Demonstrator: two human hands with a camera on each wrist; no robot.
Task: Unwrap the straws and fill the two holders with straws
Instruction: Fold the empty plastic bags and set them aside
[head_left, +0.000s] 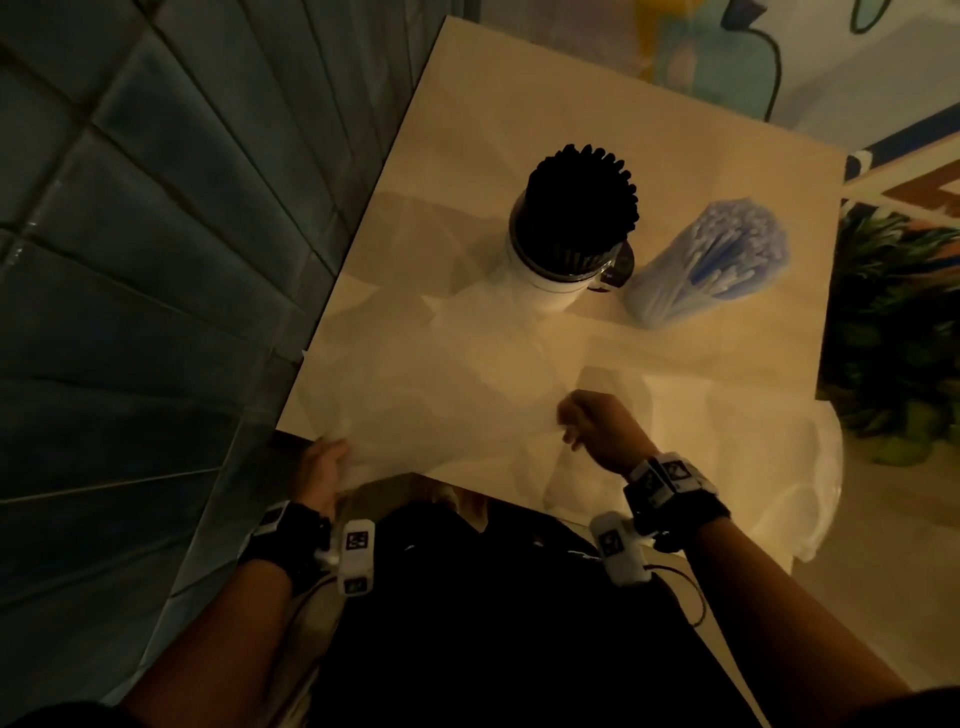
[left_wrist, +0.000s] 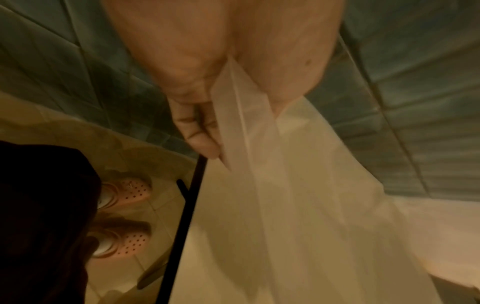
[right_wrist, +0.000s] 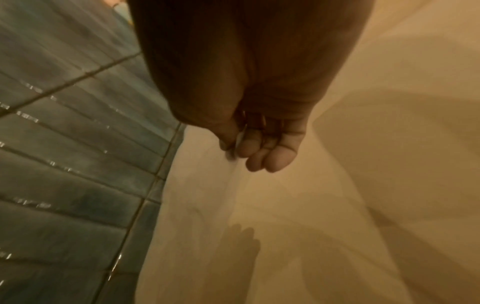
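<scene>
No writing is legible. The left hand (head_left: 324, 470) pinches a thin, translucent plastic sheet (head_left: 441, 415) at the beige table (head_left: 519, 104) edge; the right hand (head_left: 597, 426) pinches its opposite side. Behind stand 1 white cylindrical holder (head_left: 540, 280) packed with black straws (head_left: 582, 208) and a clear-wrapped blue straw bundle (head_left: 711, 260)

Second holder (head_left: 615, 270): mostly hidden behind the white holder (head_left: 545, 275). Plastic sheet (head_left: 441, 405): blurred; its edges beside that holder are indistinct.
</scene>
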